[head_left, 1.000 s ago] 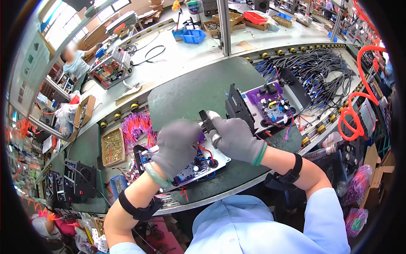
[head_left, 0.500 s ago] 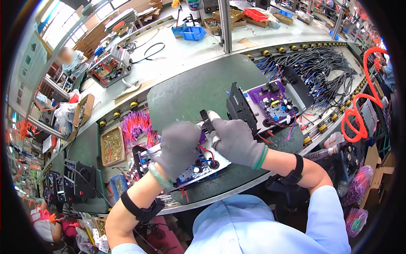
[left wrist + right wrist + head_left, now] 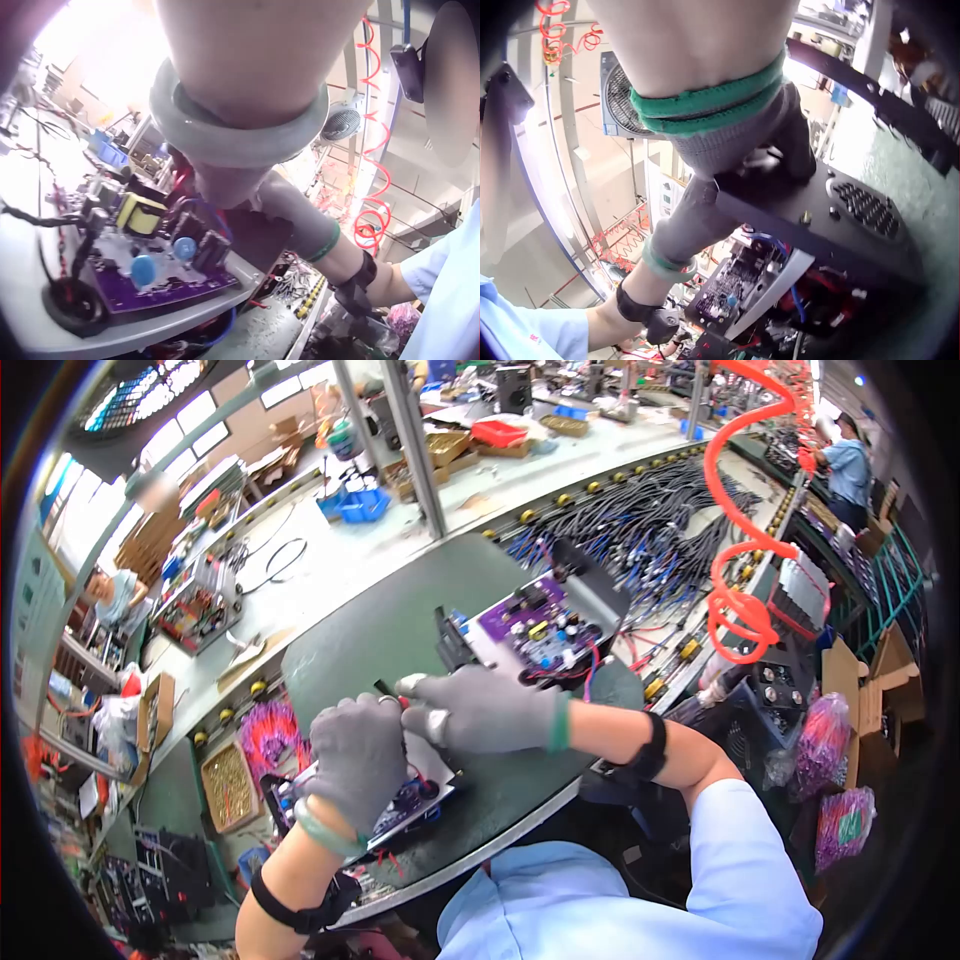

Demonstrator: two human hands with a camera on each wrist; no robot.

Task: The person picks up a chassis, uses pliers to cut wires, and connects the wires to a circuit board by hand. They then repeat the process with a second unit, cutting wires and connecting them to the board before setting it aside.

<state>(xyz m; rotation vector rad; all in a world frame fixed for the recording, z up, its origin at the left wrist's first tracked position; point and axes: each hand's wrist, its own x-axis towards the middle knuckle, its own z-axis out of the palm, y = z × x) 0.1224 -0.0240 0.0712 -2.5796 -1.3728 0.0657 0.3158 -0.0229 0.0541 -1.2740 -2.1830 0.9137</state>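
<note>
Both hands wear grey gloves and meet at the end of a white metal chassis [image 3: 433, 768] with a purple circuit board [image 3: 124, 295]. My right hand [image 3: 490, 710] grips the edge of a black vented panel [image 3: 810, 214] standing at that end. In the head view, my left hand [image 3: 358, 755] is curled, knuckles up, beside the right fingertips. The right wrist view has the left hand [image 3: 694, 225] at the panel's other edge; its fingertips are hidden. Beyond the right hand sits a second unit with a purple board [image 3: 530, 622].
A green mat [image 3: 370, 625] lies under both units. Bundled grey cables [image 3: 640, 510] lie at the back right. A box of small brass-coloured parts [image 3: 228, 788] and pink-purple wires [image 3: 270, 735] stand at left. A coiled red hose [image 3: 740, 625] hangs at right.
The head view has swung right, so the bench appears shifted left. Both hands stay at the panel end of the near unit, and less of the black piece shows between them.
</note>
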